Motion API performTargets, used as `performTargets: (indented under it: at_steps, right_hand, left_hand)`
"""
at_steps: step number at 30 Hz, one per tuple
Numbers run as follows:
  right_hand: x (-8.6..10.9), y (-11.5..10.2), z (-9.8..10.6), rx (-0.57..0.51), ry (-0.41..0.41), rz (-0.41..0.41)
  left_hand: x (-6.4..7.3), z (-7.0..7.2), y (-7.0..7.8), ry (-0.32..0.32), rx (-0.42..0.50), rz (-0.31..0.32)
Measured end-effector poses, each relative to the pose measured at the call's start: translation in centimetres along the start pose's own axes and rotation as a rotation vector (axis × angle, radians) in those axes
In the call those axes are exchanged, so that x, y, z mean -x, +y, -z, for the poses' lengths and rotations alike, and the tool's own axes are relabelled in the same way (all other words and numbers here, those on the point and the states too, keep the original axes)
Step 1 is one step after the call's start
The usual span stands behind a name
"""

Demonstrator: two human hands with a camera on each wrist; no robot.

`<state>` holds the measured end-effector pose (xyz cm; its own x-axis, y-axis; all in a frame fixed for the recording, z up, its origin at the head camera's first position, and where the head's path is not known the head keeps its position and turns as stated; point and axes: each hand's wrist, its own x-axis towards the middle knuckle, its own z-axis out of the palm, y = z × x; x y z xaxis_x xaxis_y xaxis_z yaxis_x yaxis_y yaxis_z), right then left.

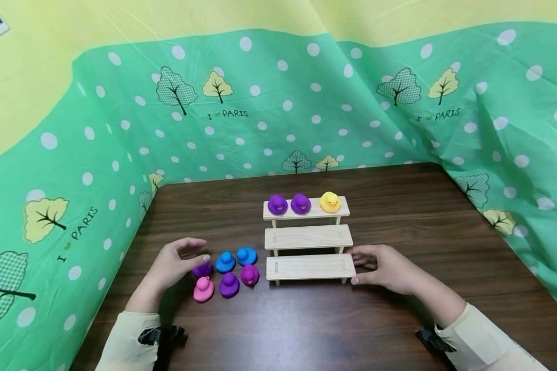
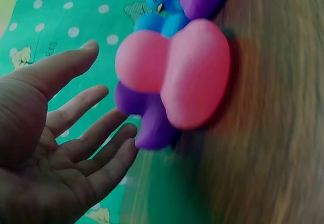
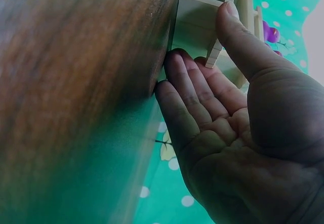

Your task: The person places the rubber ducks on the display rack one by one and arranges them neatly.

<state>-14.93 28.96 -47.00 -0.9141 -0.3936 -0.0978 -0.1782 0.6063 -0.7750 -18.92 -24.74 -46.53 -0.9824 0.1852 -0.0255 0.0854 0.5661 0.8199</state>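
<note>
Over the left part of a duck group, my left hand is spread with nothing in its grasp. Its thumb overlaps a purple rubber duck. Nearby sit a pink duck, two blue ducks, another purple duck and a magenta one. My right hand is at the right end of the front wooden bench. Its thumb is right at the bench's front corner, with the fingertips by the end and rear corner; in the right wrist view the fingers extend loosely beside the bench leg.
Behind the front bench stand a middle bench and a rear bench, arranged in rows. Two purple ducks and a yellow duck sit on the rear one. A green dotted cloth surrounds the dark wooden table.
</note>
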Motion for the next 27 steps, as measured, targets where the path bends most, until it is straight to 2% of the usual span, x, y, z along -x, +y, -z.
performTargets:
  at_steps: [6, 13, 24, 27]
  right_hand:
    - [0.0, -0.1, 0.1, -0.001, -0.005, -0.007]
    - [0.0, -0.1, 0.1, 0.000, -0.003, -0.018]
    - [0.0, -0.2, 0.1, 0.010, 0.002, -0.019]
    - [0.1, -0.2, 0.0, 0.012, 0.003, -0.019]
  left_hand:
    - [0.7, 0.5, -0.5, -0.015, -0.118, 0.023]
    - [0.7, 0.0, -0.6, -0.006, -0.246, 0.022]
    - [0.5, -0.7, -0.5, 0.085, -0.235, -0.020]
    - [0.5, -1.0, -0.5, 0.092, -0.233, -0.034]
